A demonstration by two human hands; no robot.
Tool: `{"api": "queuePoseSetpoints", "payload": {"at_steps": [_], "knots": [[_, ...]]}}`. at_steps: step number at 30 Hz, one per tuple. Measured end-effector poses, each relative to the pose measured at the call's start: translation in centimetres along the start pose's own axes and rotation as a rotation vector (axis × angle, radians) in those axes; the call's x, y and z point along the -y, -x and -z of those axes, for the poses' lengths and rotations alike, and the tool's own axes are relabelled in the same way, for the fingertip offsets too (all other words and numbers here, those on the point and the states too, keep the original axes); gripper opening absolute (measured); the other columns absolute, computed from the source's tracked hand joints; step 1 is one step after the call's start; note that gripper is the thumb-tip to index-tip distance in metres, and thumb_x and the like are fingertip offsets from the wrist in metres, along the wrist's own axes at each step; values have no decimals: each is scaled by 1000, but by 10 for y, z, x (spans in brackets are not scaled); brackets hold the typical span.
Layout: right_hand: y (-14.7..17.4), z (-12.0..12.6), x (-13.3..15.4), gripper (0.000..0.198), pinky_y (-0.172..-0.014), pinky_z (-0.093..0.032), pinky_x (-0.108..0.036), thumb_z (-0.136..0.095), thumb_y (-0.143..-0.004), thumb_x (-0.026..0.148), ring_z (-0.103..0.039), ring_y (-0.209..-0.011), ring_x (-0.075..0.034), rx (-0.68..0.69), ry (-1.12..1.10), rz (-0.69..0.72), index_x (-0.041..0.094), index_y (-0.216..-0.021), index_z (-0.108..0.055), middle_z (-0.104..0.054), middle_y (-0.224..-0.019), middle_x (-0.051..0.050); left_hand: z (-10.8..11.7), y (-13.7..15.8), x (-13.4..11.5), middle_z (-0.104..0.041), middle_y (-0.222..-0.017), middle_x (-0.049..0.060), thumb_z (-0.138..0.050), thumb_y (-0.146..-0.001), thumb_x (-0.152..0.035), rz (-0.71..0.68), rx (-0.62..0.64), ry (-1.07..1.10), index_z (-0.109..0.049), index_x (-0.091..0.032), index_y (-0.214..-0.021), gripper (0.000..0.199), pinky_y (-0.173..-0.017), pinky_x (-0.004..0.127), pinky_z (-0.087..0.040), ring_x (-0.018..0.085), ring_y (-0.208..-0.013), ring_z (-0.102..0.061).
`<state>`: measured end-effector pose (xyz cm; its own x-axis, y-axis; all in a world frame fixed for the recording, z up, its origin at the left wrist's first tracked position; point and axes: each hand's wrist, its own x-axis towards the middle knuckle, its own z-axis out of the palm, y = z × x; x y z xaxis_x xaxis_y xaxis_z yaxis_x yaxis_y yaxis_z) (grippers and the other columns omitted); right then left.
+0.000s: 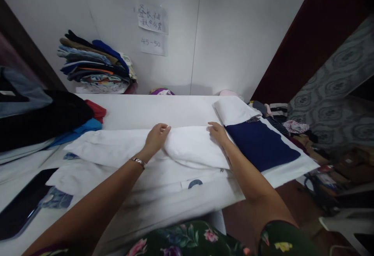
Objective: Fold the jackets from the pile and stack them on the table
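A white garment point(193, 143) lies partly folded on the white table in front of me. My left hand point(156, 138), with a metal watch band at the wrist, has its fingers curled in a pinch on the far edge of the cloth. At the far right corner of the folded part, my right hand point(217, 133) pinches the same garment between thumb and fingers. More of the white cloth spreads to the left and toward my body. A small white label with a dark blue round shape point(195, 184) shows below the fold.
Dark clothes point(49, 112) are heaped at the left, near a black tablet-like device point(25, 201). A tall stack of folded clothes point(96, 63) stands against the wall. Navy cloth point(260, 145) and a folded white piece point(235, 110) lie right. Handwritten papers point(153, 30) hang on the wall.
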<state>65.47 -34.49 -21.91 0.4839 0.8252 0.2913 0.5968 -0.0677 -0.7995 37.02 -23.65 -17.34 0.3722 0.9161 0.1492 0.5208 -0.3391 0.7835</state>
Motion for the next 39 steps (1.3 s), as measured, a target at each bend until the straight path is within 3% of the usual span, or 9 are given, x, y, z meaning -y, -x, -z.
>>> {"api": "queuePoseSetpoints", "payload": {"at_steps": [3, 6, 10, 14, 22, 26, 30, 34, 39], "knots": [[15, 21, 6, 39, -98, -46, -39, -57, -83, 48, -60, -112, -23, -89, -62, 69, 21, -109, -68, -67, -117, -8, 7, 20, -16, -60, -131, 10, -44, -90, -47, -455, -10, -165, -59, -20, -119, 42, -107, 40, -36, 24, -122, -53], [42, 38, 7, 41, -108, -38, -42, -54, -88, 47, -53, -125, -24, -52, 2, 180, 22, -118, -66, -63, -129, -10, 2, 33, -8, -51, -144, 8, -44, -91, -48, -757, 185, -375, -55, -23, -129, 47, -118, 49, -18, 26, -138, -38], [79, 40, -10, 45, -116, -24, -50, -50, -92, 44, -32, -142, -25, 194, 286, 111, 25, -132, -58, -45, -149, -9, -17, 31, 30, -42, -151, 9, -41, -92, -51, -663, 449, -524, -44, -25, -141, 56, -115, 56, -22, 28, -142, -33], [87, 33, -27, 45, -117, -14, -55, -46, -94, 43, -26, -145, -22, 325, 340, -41, 30, -138, -51, -34, -155, -6, -27, 24, 48, -37, -154, 9, -37, -93, -52, -594, 478, -511, -39, -25, -145, 59, -114, 55, -25, 27, -144, -28], [115, 57, -10, 51, -113, -34, -48, -52, -90, 54, -49, -131, -27, -15, -85, -104, 22, -128, -62, -57, -137, -11, -12, 50, 31, -42, -151, 8, -51, -88, -49, -739, 283, -488, -51, -29, -135, 51, -116, 59, -16, 30, -143, -30], [156, 59, 2, 49, -115, -30, -50, -60, -87, 49, -37, -140, -26, 104, 61, 70, 27, -131, -59, -52, -143, -8, -11, 64, 25, -50, -145, 7, -58, -85, -42, -865, 367, -482, -58, -31, -126, 43, -116, 56, -21, 28, -134, -44], [175, 48, 7, 51, -116, -24, -56, -59, -88, 44, -25, -145, -27, 239, 231, 118, 30, -137, -53, -39, -152, -6, -22, 60, 32, -61, -134, 6, -52, -87, -29, -809, 428, -485, -66, -31, -116, 32, -111, 52, -32, 26, -127, -52], [168, 47, 1, 52, -115, -29, -51, -60, -86, 52, -30, -143, -28, 248, 76, -21, 26, -131, -59, -41, -151, -8, -26, 58, 43, -60, -135, 6, -50, -87, -27, -815, 420, -470, -65, -30, -119, 34, -111, 50, -33, 25, -128, -51], [129, 58, -14, 63, -95, -51, -44, -66, -78, 54, -60, -117, -30, -43, -185, -391, 18, -130, -60, -57, -136, -15, -18, 66, 47, -56, -139, 8, -48, -91, -36, -872, 379, -452, -62, -26, -124, 37, -113, 50, -32, 25, -132, -46]]}}
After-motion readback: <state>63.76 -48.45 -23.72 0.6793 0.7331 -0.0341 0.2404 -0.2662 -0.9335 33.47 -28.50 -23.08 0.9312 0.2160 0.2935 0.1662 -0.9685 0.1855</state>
